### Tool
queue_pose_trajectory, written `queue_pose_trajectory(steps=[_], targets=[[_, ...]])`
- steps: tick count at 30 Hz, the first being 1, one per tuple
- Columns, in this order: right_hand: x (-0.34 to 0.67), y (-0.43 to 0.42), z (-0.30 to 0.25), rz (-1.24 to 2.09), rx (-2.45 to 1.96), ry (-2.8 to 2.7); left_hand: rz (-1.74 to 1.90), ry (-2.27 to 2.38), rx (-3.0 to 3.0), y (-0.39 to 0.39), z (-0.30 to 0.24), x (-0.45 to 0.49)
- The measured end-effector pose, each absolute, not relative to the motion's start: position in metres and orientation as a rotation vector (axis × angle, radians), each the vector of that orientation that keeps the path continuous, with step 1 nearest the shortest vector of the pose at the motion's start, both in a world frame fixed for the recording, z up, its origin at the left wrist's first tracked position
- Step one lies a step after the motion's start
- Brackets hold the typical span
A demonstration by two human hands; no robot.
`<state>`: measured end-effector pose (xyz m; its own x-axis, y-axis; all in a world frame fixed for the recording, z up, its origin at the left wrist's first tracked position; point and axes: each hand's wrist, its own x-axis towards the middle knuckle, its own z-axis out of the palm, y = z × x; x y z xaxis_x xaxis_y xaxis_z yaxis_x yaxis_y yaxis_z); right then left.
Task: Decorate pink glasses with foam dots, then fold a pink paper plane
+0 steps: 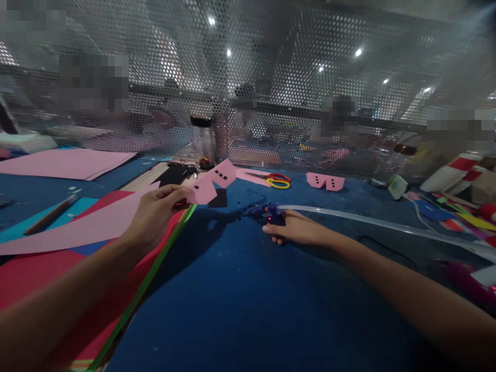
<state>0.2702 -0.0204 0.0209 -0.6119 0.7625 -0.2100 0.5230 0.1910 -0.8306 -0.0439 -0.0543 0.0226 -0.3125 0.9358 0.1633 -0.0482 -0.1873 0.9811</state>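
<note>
Glue gun (267, 214) gripped in right hand (296, 230), nozzle pointing left w/ clear stick (368, 222) trailing right; left hand (157, 212) pinches pink paper cutout (211, 183); no legible writing.

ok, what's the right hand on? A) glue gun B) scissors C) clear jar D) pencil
A: the right hand grips the blue glue gun on the blue table, glue stick trailing right; the scissors lie untouched farther back.

Matt pink paper cutout (209, 185); blue plastic glue gun (267, 213).
</note>
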Motion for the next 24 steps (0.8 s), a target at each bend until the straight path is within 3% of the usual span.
queue_pose_trajectory(steps=[24], targets=[[0.273,-0.047,0.036,1.399,-1.097,-2.118,1.507,1.272,1.210,-0.060,0.020,-0.036]])
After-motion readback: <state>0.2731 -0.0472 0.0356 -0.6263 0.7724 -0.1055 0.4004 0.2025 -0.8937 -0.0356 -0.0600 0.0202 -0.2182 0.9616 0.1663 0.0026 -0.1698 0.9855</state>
